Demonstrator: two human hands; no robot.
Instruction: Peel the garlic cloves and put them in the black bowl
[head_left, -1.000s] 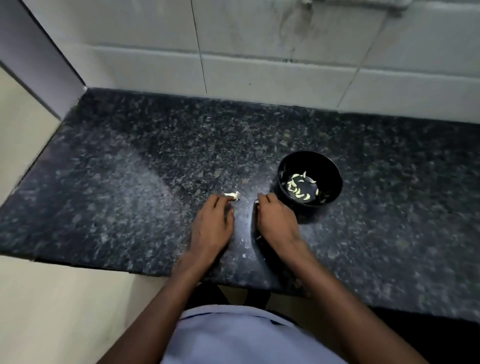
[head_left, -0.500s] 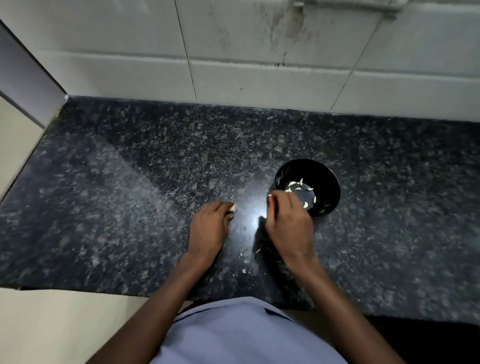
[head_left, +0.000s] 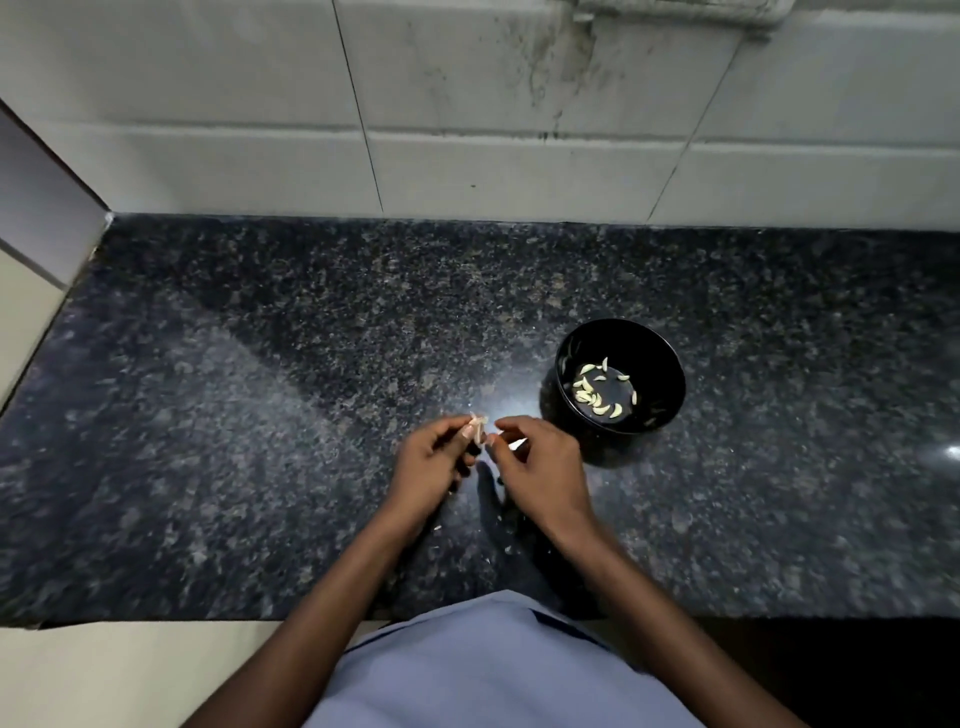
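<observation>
Since a second ago both hands have lifted from the bench (head_left: 218, 415) and come together in front of the body; the right hand, which half a second ago reached over the bowl, is back beside the left one.

Dark speckled stone makes the bench, which runs wide from the left edge to the right side of the view. Its far edge meets the tiled wall (head_left: 467, 104), its left end meets a side wall, and its near edge is just in front of the shirt (head_left: 488, 670). Much open room lies to the left of the hands and behind them.

Right of the hands, near the right hand but apart from it, stands the bowl (head_left: 670, 374), black, with many peeled cloves (head_left: 597, 395) on its bottom.

Fingers of the left hand (head_left: 431, 467) are curled, and its fingertips pinch a garlic piece (head_left: 478, 423). On the right hand (head_left: 540, 467) the fingers are curled too, with the tips at the same piece; something small and pale shows in them, too small to name.

Small bits of skin (head_left: 438, 527) lie on the bench under the wrists.
</observation>
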